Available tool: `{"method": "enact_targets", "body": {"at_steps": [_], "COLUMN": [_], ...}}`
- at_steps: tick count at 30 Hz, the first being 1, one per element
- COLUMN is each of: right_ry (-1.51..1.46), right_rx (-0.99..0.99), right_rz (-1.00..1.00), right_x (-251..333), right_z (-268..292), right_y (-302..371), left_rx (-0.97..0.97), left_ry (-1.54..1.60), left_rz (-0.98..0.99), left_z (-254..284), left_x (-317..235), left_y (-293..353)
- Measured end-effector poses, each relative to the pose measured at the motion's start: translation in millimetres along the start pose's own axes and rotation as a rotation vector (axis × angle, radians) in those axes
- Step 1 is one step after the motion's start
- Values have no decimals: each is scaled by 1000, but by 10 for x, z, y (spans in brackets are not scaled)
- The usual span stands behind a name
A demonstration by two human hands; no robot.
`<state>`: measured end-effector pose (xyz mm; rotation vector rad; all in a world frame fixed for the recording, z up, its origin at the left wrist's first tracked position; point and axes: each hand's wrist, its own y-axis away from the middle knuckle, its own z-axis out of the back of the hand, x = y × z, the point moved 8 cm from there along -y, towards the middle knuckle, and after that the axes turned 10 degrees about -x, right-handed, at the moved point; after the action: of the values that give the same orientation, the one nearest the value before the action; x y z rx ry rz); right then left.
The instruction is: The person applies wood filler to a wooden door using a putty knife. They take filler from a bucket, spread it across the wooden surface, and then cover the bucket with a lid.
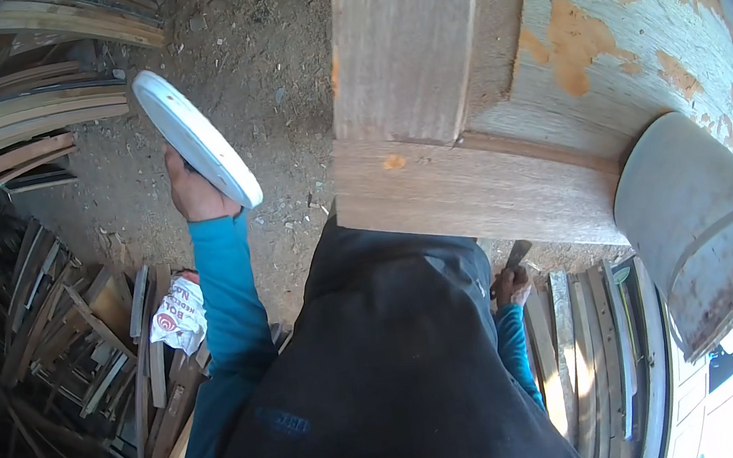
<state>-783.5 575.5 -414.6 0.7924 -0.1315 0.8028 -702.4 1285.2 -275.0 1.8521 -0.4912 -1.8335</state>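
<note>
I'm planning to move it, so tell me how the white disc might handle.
The white disc, held in the left hand, is probably stiff: it shows no sag. Being thin, it seems light for its width. Its rounded rim might let it roll if set on edge.

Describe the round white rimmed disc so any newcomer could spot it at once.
Find the pale wooden panel with orange-brown patches at upper right. Go left across the brown dirt floor to the person's teal-sleeved left hand, which holds the round white disc tilted. Unlike the long brown wooden planks stacked farther left, it is white and circular.
</note>
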Motion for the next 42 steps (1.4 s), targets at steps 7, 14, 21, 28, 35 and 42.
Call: {"method": "enact_targets", "body": {"at_steps": [7, 14, 21, 28, 35, 42], "right_ry": [-254, -421, -704, -664, 231, 918], "right_rx": [-46, -211, -498, -930, -353, -421], "right_rz": [-13, -127, -100, 473, 1096, 1307], "right_x": [1408, 1410, 1565, 3153, 5215, 5376], "right_z": [-289, 312, 1531, 3320, 3317, 2580], "right_y": [81, 50, -10, 410, 876, 693], "left_rx": [427, 645, 656, 1312, 1784, 1725], "left_ry": [-187, -78, -525, -375, -284, -123], "left_rz": [-258, -501, -1285, -1065, -1063, -910], "left_z": [-1157, -2206, -2948, -2884, -2997, -2457], "left_x": [-581, -422, -342, -347, 205, 258], "left_y": [175, 692, 1241, 3188, 4766, 4758]}}
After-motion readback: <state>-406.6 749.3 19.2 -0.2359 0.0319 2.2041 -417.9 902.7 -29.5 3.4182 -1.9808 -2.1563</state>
